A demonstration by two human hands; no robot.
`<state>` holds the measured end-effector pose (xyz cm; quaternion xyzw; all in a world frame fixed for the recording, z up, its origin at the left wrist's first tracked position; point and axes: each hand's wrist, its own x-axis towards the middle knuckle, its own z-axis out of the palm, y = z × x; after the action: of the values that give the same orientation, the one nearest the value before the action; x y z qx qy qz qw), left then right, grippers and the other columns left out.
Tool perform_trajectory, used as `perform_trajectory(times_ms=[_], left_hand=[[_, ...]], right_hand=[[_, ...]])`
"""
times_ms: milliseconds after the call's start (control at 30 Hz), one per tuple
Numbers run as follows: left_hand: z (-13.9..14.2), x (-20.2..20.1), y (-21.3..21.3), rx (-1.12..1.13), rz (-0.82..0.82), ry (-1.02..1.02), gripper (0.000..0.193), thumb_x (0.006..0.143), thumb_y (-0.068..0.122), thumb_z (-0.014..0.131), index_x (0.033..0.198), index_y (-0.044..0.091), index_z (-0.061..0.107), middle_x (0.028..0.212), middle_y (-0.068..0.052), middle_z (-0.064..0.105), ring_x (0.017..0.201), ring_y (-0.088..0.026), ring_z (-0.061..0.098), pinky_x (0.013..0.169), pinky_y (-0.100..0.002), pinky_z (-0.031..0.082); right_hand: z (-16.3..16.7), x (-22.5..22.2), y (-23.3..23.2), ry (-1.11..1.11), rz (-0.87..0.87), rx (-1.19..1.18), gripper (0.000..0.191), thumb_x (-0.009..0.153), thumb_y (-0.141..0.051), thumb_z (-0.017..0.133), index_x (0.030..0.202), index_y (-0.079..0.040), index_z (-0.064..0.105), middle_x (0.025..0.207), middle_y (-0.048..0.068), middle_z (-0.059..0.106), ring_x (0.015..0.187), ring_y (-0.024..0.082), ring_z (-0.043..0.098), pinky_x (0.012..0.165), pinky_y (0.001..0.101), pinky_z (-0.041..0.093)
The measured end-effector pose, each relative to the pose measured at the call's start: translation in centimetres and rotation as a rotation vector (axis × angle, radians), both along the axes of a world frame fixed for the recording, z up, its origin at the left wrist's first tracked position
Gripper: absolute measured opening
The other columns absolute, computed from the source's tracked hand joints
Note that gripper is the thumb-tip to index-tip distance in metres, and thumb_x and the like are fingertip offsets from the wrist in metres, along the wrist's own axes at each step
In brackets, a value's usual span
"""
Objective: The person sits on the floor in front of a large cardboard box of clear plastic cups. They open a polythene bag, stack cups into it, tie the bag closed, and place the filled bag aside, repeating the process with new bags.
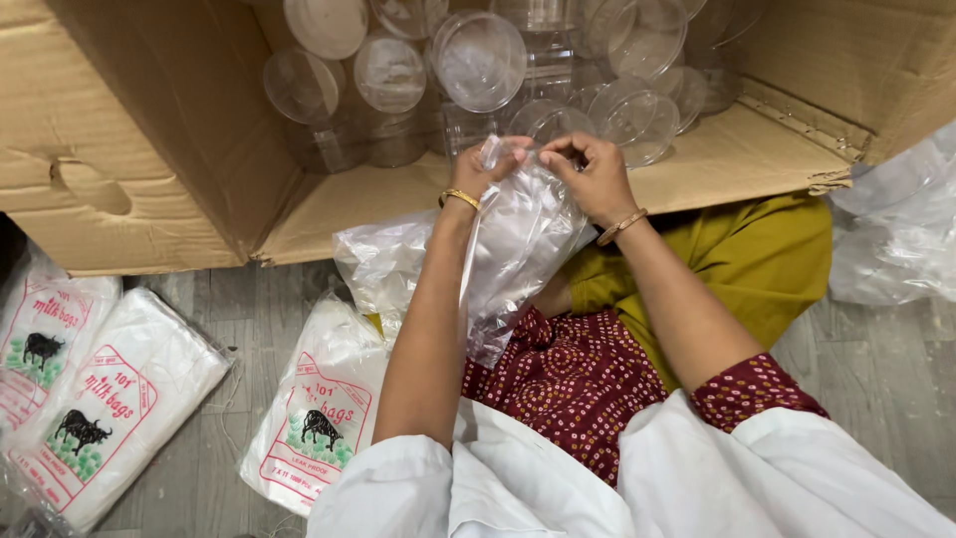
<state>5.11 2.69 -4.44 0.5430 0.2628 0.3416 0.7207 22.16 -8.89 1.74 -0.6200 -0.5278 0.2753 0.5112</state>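
Cardboard box (139, 130) on its side holds clear round tubs (478, 60), and I see my left hand (478, 169) and right hand (593, 174) pinching a clear plastic bag (518, 249) before it, white red-bordered bag packs (110, 408) lying left.

Head view — steeply downward, close

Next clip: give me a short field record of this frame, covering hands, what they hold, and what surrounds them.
left hand: pinches the top edge of the clear plastic bag
right hand: pinches the same edge, close beside the left
behind hands: open cardboard box on its side, holding clear round containers
floor, left: flat packs of printed bags
wrists: a gold bangle on each
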Motion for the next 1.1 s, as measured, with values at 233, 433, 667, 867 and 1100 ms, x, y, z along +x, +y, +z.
perform_trajectory(times_ms=[233,433,667,867,1100], left_hand=[[-0.3,-0.2,-0.1,0.014,-0.026,-0.023,0.032,0.092,0.028,0.08,0.115,0.005,0.079,0.103,0.0,0.076,0.091,-0.007,0.066,0.082,-0.024,0.053],[0.7,0.0,-1.0,-0.137,-0.133,0.068,0.034,0.097,0.041,0.075,0.094,0.006,0.076,0.084,-0.001,0.067,0.072,-0.01,0.059,0.065,-0.027,0.047],[0.7,-1.2,0.4,-0.269,0.017,-0.089,0.036,0.095,0.047,0.068,0.086,0.012,0.063,0.087,-0.001,0.069,0.081,-0.011,0.066,0.075,-0.025,0.053],[-0.2,-0.8,0.1,0.055,0.055,-0.007,0.039,0.098,0.047,0.067,0.087,0.01,0.062,0.082,0.0,0.064,0.078,-0.011,0.059,0.074,-0.028,0.048],[3.0,0.6,-1.3,0.595,0.413,0.542,0.028,0.092,0.035,0.072,0.093,0.009,0.062,0.075,-0.013,0.068,0.069,-0.031,0.067,0.066,-0.044,0.052]], right_hand=[[-1.4,0.5,0.1,0.075,-0.015,0.023,0.012,0.102,-0.014,0.071,0.102,-0.002,0.071,0.088,-0.002,0.07,0.078,0.004,0.06,0.072,0.0212,0.05],[-3.2,3.0,0.4,0.688,0.084,-0.046,0.017,0.101,-0.022,0.07,0.104,-0.005,0.069,0.084,-0.001,0.068,0.075,0.008,0.062,0.07,0.0215,0.051],[-4.0,5.2,-0.6,1.031,0.312,-0.22,0.034,0.094,-0.039,0.079,0.088,-0.007,0.07,0.08,0.005,0.069,0.071,0.016,0.066,0.069,0.0321,0.057],[-2.0,5.2,-2.4,1.368,0.304,0.191,0.028,0.088,-0.032,0.085,0.081,-0.01,0.068,0.087,0.006,0.07,0.092,0.024,0.071,0.096,0.0445,0.062],[-1.0,5.9,-1.4,0.888,-0.095,0.105,0.004,0.096,-0.008,0.076,0.096,-0.011,0.073,0.088,0.0,0.067,0.071,0.011,0.056,0.06,0.0253,0.043]])
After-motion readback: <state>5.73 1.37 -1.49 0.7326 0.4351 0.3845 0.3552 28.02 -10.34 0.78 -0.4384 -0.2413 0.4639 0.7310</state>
